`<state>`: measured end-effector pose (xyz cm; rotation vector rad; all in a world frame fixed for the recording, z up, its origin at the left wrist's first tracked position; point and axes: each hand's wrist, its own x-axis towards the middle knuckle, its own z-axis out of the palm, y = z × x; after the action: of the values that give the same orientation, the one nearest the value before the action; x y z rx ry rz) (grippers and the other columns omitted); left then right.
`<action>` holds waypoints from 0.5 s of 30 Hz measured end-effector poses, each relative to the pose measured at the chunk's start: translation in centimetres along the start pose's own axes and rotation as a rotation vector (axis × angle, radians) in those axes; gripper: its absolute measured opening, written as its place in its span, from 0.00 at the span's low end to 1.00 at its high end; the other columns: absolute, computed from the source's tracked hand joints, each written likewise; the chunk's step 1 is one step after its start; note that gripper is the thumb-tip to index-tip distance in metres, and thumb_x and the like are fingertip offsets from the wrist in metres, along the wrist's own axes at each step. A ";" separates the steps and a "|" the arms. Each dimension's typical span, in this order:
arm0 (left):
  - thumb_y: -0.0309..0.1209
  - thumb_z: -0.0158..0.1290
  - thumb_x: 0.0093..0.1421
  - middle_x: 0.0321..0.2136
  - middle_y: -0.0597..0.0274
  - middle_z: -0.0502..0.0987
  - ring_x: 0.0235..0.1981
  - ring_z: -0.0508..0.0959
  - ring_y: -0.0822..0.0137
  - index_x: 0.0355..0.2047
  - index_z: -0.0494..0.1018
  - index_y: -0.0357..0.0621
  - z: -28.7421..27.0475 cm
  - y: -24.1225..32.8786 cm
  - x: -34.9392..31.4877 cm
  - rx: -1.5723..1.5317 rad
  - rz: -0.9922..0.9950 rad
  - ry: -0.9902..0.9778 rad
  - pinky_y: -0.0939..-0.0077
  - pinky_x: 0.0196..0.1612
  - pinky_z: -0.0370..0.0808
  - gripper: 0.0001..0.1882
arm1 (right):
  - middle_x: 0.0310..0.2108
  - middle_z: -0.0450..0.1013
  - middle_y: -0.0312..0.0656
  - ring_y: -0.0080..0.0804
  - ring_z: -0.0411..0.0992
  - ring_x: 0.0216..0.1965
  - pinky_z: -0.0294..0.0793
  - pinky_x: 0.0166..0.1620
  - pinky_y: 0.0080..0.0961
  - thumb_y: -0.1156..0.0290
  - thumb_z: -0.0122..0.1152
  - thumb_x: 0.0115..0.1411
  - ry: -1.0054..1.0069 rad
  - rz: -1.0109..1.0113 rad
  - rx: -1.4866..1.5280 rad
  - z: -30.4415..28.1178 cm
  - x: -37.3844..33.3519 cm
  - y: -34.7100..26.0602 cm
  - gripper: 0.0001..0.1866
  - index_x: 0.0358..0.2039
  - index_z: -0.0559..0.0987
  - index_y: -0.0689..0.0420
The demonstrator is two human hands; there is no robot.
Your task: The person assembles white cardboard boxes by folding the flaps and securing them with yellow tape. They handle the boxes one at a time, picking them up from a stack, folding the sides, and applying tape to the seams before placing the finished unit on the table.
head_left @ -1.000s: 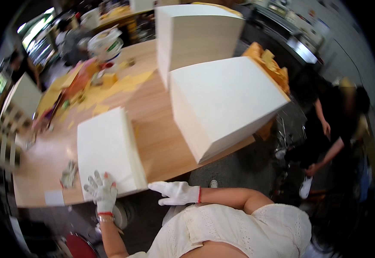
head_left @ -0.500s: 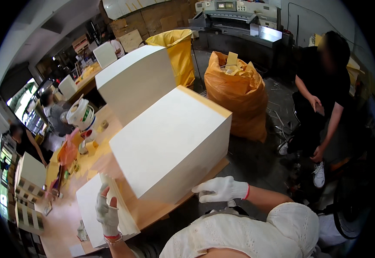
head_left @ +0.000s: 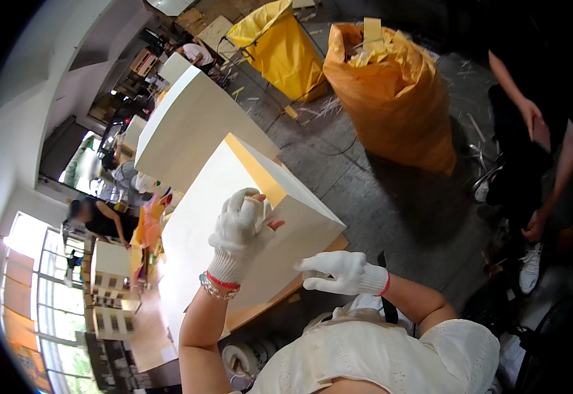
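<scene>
A large white block [head_left: 198,203] like a thick stack of paper sits on the wooden table, with a tan strip [head_left: 250,167] along one upper edge. Over this block is my left hand [head_left: 239,230], in a white knit glove with bare fingertips. Its fingers are bent, with a gap between thumb and fingertip; whether it touches the block I cannot tell. My right hand [head_left: 339,272], gloved in white too, hovers beside the block's near right side, index finger stretched out, nothing visible in it. Behind stands another tall white block [head_left: 201,131].
A stuffed orange sack [head_left: 391,105] and a yellow bag [head_left: 280,52] stand on the floor beyond the table [head_left: 152,328]. A seated person [head_left: 529,151] is at the right. Other people work at the far left. Smaller stacks [head_left: 112,262] lie at the table's left.
My left hand has risen and moved right, from beside a low stack to over the large block. My right hand stays nearly in place. The view has tilted and turned.
</scene>
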<state>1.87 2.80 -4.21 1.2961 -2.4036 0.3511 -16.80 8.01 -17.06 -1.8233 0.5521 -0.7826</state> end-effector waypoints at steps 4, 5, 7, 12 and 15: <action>0.16 0.68 0.37 0.35 0.53 0.78 0.34 0.80 0.62 0.33 0.74 0.35 1.0 -1.8 0.6 -0.157 -0.033 -0.108 0.75 0.35 0.78 0.21 | 0.44 0.75 0.51 0.40 0.76 0.40 0.74 0.45 0.29 0.60 0.57 0.63 0.044 -0.080 0.107 -0.2 -0.8 2.2 0.21 0.50 0.74 0.63; 0.16 0.68 0.37 0.35 0.53 0.78 0.34 0.80 0.63 0.34 0.74 0.35 1.0 -1.8 0.9 -0.190 -0.042 -0.119 0.75 0.35 0.78 0.21 | 0.44 0.75 0.51 0.40 0.76 0.40 0.74 0.45 0.30 0.60 0.57 0.63 0.062 -0.099 0.120 -0.3 -0.8 2.7 0.21 0.49 0.74 0.63; 0.16 0.68 0.38 0.36 0.54 0.78 0.34 0.80 0.64 0.34 0.75 0.35 0.6 -1.8 1.2 -0.253 -0.068 -0.142 0.76 0.36 0.78 0.20 | 0.43 0.75 0.51 0.41 0.76 0.40 0.74 0.44 0.30 0.59 0.57 0.62 0.074 -0.139 0.119 0.0 -0.5 3.5 0.21 0.49 0.74 0.62; 0.15 0.67 0.39 0.37 0.54 0.78 0.35 0.80 0.65 0.34 0.76 0.34 0.7 -2.2 1.4 -0.338 -0.168 -0.185 0.78 0.36 0.79 0.20 | 0.40 0.76 0.50 0.43 0.76 0.38 0.74 0.44 0.31 0.59 0.58 0.62 0.040 -0.127 0.113 -1.2 0.4 3.4 0.21 0.48 0.75 0.62; 0.16 0.67 0.39 0.37 0.54 0.78 0.35 0.80 0.65 0.34 0.75 0.34 0.4 -2.1 1.3 -0.339 -0.174 -0.182 0.78 0.36 0.79 0.19 | 0.37 0.76 0.49 0.42 0.76 0.36 0.74 0.43 0.32 0.59 0.58 0.61 0.027 -0.148 0.059 -1.8 1.2 3.2 0.20 0.46 0.76 0.62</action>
<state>2.87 0.53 -3.89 1.4104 -2.3381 -0.2237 -17.34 4.92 -19.34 -1.8159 0.4103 -0.9149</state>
